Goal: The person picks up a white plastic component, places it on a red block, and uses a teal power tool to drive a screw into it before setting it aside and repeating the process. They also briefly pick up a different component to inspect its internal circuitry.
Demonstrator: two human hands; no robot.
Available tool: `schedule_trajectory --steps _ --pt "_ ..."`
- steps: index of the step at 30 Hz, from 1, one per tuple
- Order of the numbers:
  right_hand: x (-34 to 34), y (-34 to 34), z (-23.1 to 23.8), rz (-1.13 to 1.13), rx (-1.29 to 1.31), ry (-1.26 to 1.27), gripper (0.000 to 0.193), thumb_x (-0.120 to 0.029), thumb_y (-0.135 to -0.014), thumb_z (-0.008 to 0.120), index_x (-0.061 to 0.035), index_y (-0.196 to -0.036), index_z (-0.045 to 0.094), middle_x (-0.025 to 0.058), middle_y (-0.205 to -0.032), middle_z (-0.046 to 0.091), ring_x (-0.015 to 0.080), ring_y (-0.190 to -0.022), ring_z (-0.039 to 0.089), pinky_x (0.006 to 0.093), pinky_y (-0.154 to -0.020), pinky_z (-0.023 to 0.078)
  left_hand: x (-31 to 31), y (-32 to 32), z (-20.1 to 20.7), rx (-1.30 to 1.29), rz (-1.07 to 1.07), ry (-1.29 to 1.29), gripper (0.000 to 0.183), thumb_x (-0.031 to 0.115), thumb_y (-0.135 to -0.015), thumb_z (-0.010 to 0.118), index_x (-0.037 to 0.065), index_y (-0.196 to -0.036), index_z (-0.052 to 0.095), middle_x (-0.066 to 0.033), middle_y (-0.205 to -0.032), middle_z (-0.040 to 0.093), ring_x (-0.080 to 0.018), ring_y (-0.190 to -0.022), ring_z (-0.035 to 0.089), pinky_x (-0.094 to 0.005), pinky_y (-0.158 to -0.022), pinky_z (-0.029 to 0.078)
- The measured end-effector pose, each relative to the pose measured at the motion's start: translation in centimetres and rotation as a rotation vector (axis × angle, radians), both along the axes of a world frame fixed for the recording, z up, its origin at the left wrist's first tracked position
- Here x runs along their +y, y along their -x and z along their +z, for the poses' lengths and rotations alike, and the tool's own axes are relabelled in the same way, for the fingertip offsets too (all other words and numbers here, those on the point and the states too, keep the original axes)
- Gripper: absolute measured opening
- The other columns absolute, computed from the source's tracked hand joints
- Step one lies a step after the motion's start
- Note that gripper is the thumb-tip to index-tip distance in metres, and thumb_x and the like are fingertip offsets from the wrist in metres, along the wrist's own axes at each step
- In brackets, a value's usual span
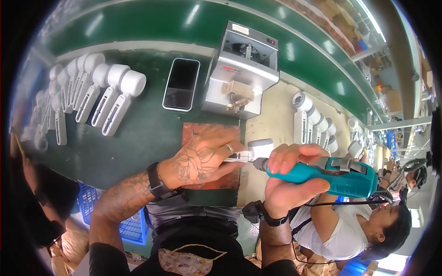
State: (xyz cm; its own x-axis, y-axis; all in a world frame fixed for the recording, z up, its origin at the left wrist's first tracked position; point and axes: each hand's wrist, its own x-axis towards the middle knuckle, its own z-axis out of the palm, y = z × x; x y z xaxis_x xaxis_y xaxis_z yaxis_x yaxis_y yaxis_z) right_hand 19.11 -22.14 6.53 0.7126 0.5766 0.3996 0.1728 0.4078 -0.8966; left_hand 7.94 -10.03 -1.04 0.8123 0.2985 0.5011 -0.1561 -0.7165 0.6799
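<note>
My left hand (pixel 205 156), with a ring and a tattooed back, is closed on a white handheld device (pixel 260 148) with a round head and slotted handle. Fingers hide much of its handle. Beneath them lies a reddish-brown mat (pixel 212 185). A teal electric screwdriver (pixel 343 181) rests in my right hand (pixel 287 177), fingers wrapped round its front. It lies nearly level, its bit pointing left at the device's handle by my left fingertips. Whether the bit touches a screw is too small to tell.
Several similar white devices (pixel 110 99) stand in a row on the green table (pixel 142 152) at left; more (pixel 308 119) are at right. A phone (pixel 181 85) lies beside a grey metal machine (pixel 239 69). A co-worker (pixel 340 225) sits at right. A blue crate (pixel 133 230) is below.
</note>
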Motion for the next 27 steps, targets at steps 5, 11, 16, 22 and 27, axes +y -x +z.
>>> schedule_trajectory --steps 5,11,16,22,27 --pt "0.8 0.5 -0.5 0.028 -0.004 0.052 0.078 -0.079 -0.084 0.048 -0.0053 -0.11 0.049 0.0031 -0.063 0.047 0.0168 -0.055 0.046 0.0305 -0.054 0.039 0.4 -0.1 -0.1 -0.031 -0.07 -0.032 0.031 0.017 -0.077 0.077 0.002 -0.1 0.062 -0.0151 -0.101 0.059 -0.0366 -0.098 0.059 -0.0452 -0.084 0.048" --pt "1.4 0.5 -1.4 0.035 -0.001 0.073 0.078 -0.078 -0.084 0.05 -0.0048 -0.11 0.048 0.0037 -0.064 0.047 0.0172 -0.056 0.047 0.0313 -0.053 0.039 0.5 0.4 0.6 0.043 -0.056 -0.053 0.031 0.018 -0.077 0.077 0.002 -0.098 0.061 -0.0147 -0.107 0.058 -0.0343 -0.102 0.058 -0.0438 -0.086 0.048" --pt "1.6 0.4 -1.4 0.041 -0.021 0.045 0.074 -0.074 -0.086 0.052 -0.0035 -0.109 0.049 0.0041 -0.064 0.047 0.0172 -0.054 0.046 0.0318 -0.051 0.039 0.2 0.1 0.3 0.007 -0.025 -0.097 0.03 0.019 -0.076 0.077 0.003 -0.096 0.061 -0.0135 -0.105 0.057 -0.0321 -0.099 0.057 -0.0425 -0.086 0.048" --pt "1.7 0.1 -1.2 0.066 -0.059 0.054 0.08 -0.071 -0.085 0.057 0.0022 -0.117 0.05 0.0042 -0.063 0.049 0.0161 -0.052 0.048 0.031 -0.05 0.042 0.6 0.4 0.4 0.0 -0.065 -0.175 0.029 0.019 -0.076 0.077 0.004 -0.092 0.058 -0.0134 -0.101 0.056 -0.0313 -0.097 0.057 -0.041 -0.086 0.048" --pt "1.3 -0.4 -1.5 0.127 -0.049 0.058 0.085 -0.071 -0.085 0.058 0.005 -0.123 0.048 0.0037 -0.062 0.05 0.0166 -0.051 0.049 0.0312 -0.051 0.043 0.4 0.1 0.5 0.026 -0.045 -0.105 0.028 0.014 -0.074 0.08 0.009 -0.084 0.055 -0.0063 -0.101 0.062 -0.0295 -0.098 0.059 -0.0431 -0.086 0.048"
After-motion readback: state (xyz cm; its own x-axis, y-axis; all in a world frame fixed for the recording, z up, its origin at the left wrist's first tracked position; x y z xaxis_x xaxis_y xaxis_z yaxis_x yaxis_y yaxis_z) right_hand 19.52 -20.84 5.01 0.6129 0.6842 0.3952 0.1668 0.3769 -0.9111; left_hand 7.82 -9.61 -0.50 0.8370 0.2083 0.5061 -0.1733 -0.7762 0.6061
